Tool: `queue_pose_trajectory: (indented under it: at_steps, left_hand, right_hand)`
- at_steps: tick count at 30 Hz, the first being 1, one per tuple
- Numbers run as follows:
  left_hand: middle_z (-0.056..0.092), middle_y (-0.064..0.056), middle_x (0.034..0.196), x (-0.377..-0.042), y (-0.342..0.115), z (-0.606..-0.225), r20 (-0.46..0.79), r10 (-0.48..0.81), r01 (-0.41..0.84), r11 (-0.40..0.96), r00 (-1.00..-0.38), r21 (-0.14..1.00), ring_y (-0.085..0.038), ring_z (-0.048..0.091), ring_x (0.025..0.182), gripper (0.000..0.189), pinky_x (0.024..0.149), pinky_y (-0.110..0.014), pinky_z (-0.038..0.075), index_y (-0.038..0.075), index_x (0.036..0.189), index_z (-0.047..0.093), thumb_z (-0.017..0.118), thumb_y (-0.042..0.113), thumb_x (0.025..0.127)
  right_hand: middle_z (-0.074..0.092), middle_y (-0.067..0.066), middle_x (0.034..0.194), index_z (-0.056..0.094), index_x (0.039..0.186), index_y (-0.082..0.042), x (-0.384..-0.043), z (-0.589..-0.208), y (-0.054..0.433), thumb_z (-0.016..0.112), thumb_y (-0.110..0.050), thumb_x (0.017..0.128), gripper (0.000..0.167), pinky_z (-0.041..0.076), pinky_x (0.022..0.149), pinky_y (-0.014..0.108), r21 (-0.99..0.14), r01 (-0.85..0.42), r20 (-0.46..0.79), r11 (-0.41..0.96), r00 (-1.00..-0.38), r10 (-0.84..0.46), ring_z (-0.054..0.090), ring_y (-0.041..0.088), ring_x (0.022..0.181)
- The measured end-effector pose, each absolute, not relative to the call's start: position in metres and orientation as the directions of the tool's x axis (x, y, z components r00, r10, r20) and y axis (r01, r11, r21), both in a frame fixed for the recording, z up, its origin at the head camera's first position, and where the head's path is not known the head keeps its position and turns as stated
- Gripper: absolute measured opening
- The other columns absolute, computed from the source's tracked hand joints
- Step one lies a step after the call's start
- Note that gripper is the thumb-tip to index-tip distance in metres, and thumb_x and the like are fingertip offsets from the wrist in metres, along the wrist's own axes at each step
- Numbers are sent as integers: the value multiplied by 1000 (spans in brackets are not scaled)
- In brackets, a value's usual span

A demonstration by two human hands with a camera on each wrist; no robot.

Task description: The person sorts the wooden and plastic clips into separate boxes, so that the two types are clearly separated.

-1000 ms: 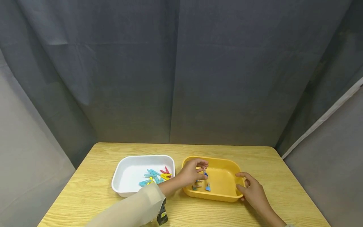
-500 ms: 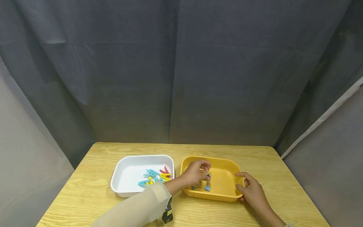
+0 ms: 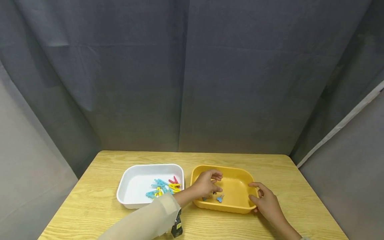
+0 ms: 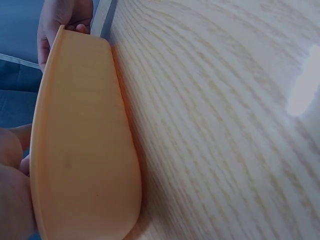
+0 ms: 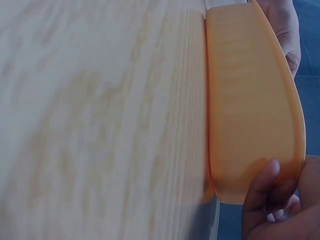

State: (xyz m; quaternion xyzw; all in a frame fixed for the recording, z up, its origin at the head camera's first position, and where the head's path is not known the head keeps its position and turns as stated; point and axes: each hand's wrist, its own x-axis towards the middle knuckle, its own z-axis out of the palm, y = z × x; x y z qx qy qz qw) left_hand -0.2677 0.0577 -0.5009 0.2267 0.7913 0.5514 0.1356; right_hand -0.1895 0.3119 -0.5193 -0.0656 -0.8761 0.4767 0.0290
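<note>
In the head view my left hand [image 3: 204,184] is over the left part of the yellow tub [image 3: 237,173], its fingers and thumb apart with nothing between them. Just below it on the tub's floor lies a small peg with a blue decorated end [image 3: 220,199]. More small pegs lie partly hidden under this hand, at the tub's left side. My right hand [image 3: 266,201] grips the tub's right rim. In the right wrist view its curled fingers [image 5: 263,187] press the tub's outer wall [image 5: 250,100].
Left of the tub stands a white tub [image 3: 132,186] with several plastic clothespins [image 3: 163,185] in light blue, yellow and red. Both stand on a wood-grain table [image 3: 99,200]. Grey curtains [image 3: 240,83] hang behind and at the sides.
My left hand moved slightly right and let go of a small blue peg. The peg with the blue end now lies at a different angle. The right hand stayed on the rim.
</note>
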Motion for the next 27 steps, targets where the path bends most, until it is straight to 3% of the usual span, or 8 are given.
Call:
queue_pose_trajectory:
  at_steps: [8, 13, 19, 27]
  left_hand:
    - [67, -11, 124, -265, 51, -497, 62, 515, 223, 257, -855, 940, -27, 62, 118, 49, 106, -35, 49, 3, 129, 63, 82, -1, 83]
    - [67, -5, 122, -257, 44, -491, 106, 551, 252, 196, -828, 948, -25, 63, 117, 51, 106, -36, 50, 0, 130, 62, 83, 1, 83]
    - [67, -6, 122, -237, 36, -478, 112, 580, 242, 151, -807, 959, -16, 62, 115, 52, 106, -35, 49, -1, 128, 62, 82, -7, 81]
    - [66, 0, 123, -205, 13, -468, 79, 614, 194, 123, -786, 973, -14, 62, 118, 53, 104, -27, 49, 0, 131, 61, 82, -2, 82]
  right_hand:
    - [36, 2, 75, 61, 134, -4, -190, -518, 311, 70, -1, 89, 46, 53, 48, 30, -839, 93, -12, 537, -988, 153, 55, 16, 48]
    - [37, 2, 74, 61, 134, -4, -190, -518, 312, 70, 0, 89, 46, 54, 49, 31, -836, 95, -11, 541, -988, 155, 53, 15, 48]
    - [38, 3, 75, 61, 135, -5, -190, -519, 313, 70, -1, 89, 46, 54, 49, 31, -834, 90, -8, 544, -988, 152, 54, 16, 48]
    - [38, 2, 75, 61, 135, -5, -191, -520, 314, 70, -2, 89, 46, 54, 48, 30, -834, 89, -6, 544, -988, 152, 54, 16, 48]
